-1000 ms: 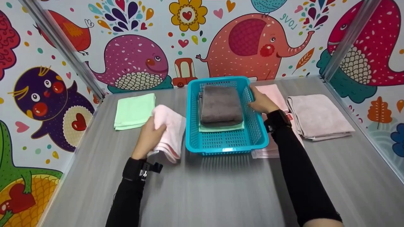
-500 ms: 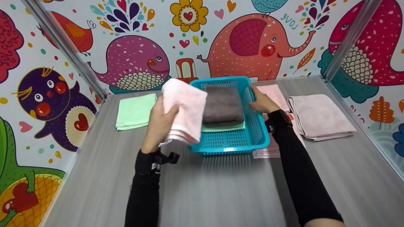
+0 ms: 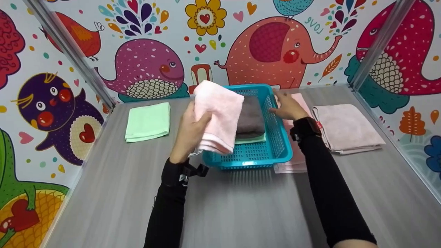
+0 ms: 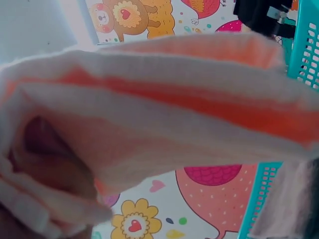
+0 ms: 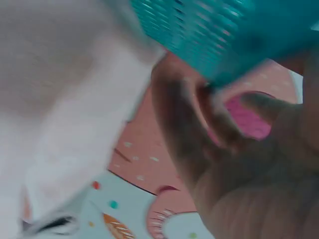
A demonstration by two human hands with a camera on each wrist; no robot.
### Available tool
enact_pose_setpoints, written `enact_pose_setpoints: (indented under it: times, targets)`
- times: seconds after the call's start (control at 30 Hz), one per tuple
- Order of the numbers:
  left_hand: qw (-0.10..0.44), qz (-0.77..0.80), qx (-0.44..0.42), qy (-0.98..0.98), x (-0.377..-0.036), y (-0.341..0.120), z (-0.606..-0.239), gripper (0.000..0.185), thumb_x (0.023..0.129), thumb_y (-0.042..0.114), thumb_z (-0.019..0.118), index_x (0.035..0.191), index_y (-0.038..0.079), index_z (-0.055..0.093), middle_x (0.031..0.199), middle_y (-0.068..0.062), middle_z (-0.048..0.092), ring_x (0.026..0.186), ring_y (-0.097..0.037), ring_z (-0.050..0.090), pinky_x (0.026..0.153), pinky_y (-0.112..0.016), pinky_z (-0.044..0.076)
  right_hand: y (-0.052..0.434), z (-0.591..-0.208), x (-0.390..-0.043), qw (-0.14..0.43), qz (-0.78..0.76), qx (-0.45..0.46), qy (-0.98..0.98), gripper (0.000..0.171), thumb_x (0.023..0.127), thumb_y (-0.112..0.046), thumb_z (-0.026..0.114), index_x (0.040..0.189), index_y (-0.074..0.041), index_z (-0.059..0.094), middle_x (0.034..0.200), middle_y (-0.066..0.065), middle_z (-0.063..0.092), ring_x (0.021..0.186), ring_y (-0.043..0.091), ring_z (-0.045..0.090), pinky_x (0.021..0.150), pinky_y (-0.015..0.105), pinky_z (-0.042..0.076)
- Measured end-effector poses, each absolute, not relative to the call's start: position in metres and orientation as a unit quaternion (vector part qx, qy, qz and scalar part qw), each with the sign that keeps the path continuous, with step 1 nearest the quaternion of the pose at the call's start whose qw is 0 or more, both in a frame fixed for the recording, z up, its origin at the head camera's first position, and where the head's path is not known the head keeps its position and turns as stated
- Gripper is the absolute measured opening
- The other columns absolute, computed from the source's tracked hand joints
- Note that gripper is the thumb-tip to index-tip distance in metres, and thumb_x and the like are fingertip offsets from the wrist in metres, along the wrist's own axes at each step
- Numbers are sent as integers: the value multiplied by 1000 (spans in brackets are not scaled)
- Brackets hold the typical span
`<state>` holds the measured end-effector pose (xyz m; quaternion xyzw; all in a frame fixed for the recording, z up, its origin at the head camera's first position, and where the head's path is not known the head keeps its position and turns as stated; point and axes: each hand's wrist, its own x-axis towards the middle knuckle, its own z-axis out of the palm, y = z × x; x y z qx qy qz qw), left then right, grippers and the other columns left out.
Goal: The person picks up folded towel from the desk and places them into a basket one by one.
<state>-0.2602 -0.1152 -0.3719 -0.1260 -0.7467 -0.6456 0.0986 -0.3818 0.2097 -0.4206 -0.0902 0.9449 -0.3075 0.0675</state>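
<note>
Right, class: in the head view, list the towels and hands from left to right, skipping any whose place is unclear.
Green towel → left hand → held pink towel → brown towel → right hand → pale towel.

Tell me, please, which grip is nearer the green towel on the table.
Left: the left grip is right of the green towel; the right grip is farther right, at the basket.

Gray wood-grain tabletop; white cartoon-print walls left, far, right; metal posts at far-left, far-right corners.
</note>
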Motion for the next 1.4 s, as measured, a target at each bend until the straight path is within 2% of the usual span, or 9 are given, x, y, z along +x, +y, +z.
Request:
enact_pose_setpoints:
  times: [0.27, 0.5, 0.6, 0.73, 0.9, 1.1, 1.27, 1.33, 1.4]
  targets:
    - [117, -684, -194, -694, -267, -103, -378, 54, 99, 10, 62, 146, -6, 40, 118, -23, 62, 93, -20, 69, 79, -33, 61, 170, -370, -354, 102, -528, -205, 817, 99, 96, -51, 70, 168, -32, 5, 165, 15, 29, 150, 38, 33, 119, 61, 35]
    - [134, -676, -234, -686, -275, -98, -385, 61, 100, 13, 60, 151, -5, 34, 129, -22, 56, 108, -21, 62, 93, -34, 57, 133, -373, -343, 217, -643, -258, 688, 70, 97, -24, 74, 152, -8, 35, 135, 13, 54, 118, 24, 59, 98, 33, 56]
    - [145, -652, -216, -712, -281, -98, -391, 59, 100, 12, 63, 150, -5, 35, 129, -21, 56, 110, -22, 58, 98, -35, 53, 134, -377, -343, 228, -657, -235, 679, 62, 101, -12, 66, 153, -6, 33, 134, 14, 55, 114, 22, 63, 93, 31, 58]
    - [162, -617, -181, -748, -291, -99, -399, 61, 98, 14, 68, 145, -3, 33, 134, -24, 54, 113, -27, 60, 98, -41, 52, 140, -378, -344, 207, -657, -219, 691, 68, 103, -14, 63, 159, -10, 25, 145, 18, 48, 121, 27, 61, 95, 35, 58]
    - [179, -588, -184, -767, -302, -100, -406, 76, 97, 19, 73, 151, 8, 21, 159, -21, 32, 131, -34, 54, 109, -50, 48, 142, -376, -347, 177, -636, -211, 721, 79, 102, -19, 66, 164, -17, 17, 154, 16, 38, 127, 31, 55, 98, 37, 58]
    - [153, -508, -205, -823, -316, -102, -395, 46, 102, 19, 65, 145, 9, 52, 150, -15, 53, 140, -32, 48, 118, -55, 35, 140, -366, -356, 128, -613, -191, 756, 82, 102, -15, 66, 166, -24, 15, 157, 14, 35, 129, 30, 52, 98, 41, 57]
    - [89, -471, -169, -861, -338, -97, -379, 44, 102, 18, 64, 146, 13, 61, 139, -20, 55, 122, -32, 53, 108, -50, 42, 138, -359, -370, 1, -588, -162, 793, 100, 97, -2, 68, 168, -33, 4, 174, 4, 13, 156, 25, 25, 122, 43, 35]
    - [72, -448, -153, -878, -347, -93, -376, 48, 103, 19, 63, 150, 13, 56, 142, -23, 50, 123, -32, 52, 110, -49, 43, 136, -360, -376, -51, -554, -159, 816, 95, 96, -1, 68, 168, -32, 12, 174, 3, 16, 158, 20, 21, 126, 39, 27]
    - [58, -422, -143, -894, -357, -88, -376, 52, 104, 19, 61, 155, 14, 50, 150, -24, 45, 130, -31, 50, 116, -46, 40, 134, -363, -383, -80, -523, -157, 834, 78, 97, 0, 66, 163, -26, 34, 167, 7, 35, 136, 18, 52, 110, 30, 45]
